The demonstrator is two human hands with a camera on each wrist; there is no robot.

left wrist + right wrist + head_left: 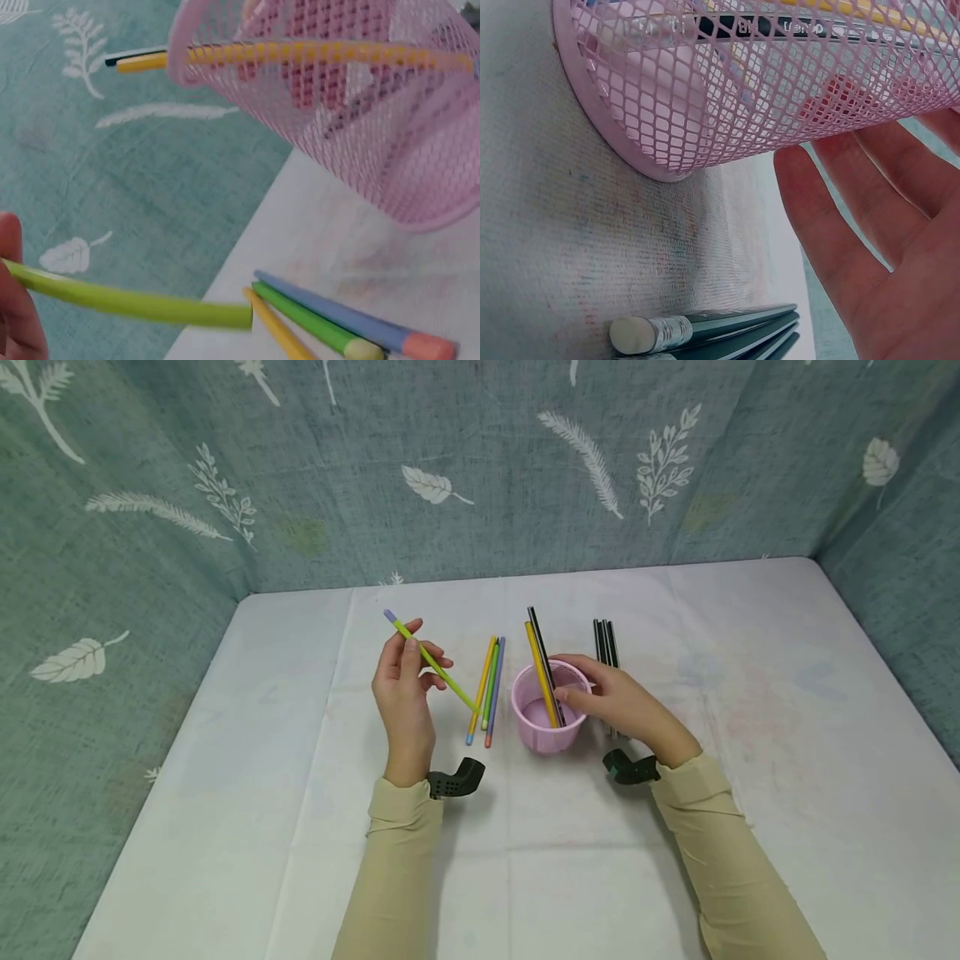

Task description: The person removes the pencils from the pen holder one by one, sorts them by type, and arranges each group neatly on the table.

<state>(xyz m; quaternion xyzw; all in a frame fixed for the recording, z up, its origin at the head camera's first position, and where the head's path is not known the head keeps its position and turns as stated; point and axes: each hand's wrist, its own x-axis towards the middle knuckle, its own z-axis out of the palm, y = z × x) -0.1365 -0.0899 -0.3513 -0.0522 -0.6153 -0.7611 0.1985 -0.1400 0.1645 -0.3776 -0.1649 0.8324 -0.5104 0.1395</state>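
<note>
A lime-green pencil (442, 674) with a purple end is pinched between the thumb and fingers of my left hand (405, 702). It slants down toward the pink mesh pencil cup (547, 741), its lower end in the air above the loose pencils. My right hand (626, 697) holds the cup at its right side, fingers along the outer mesh (742, 127) and thumb at the rim. Inside the cup lean a yellow pencil (538, 664) and a black pencil (532, 614). Between the hands lie a yellow pencil (480, 697), a green pencil (491, 689) and a purple pencil (497, 693).
Several black pencils (604, 639) lie side by side right of the cup, partly hidden by the right hand; white erasers (634, 335) show in the right wrist view. A white cloth (225, 827) covers the table. A green leaf-patterned curtain (480, 535) hangs behind.
</note>
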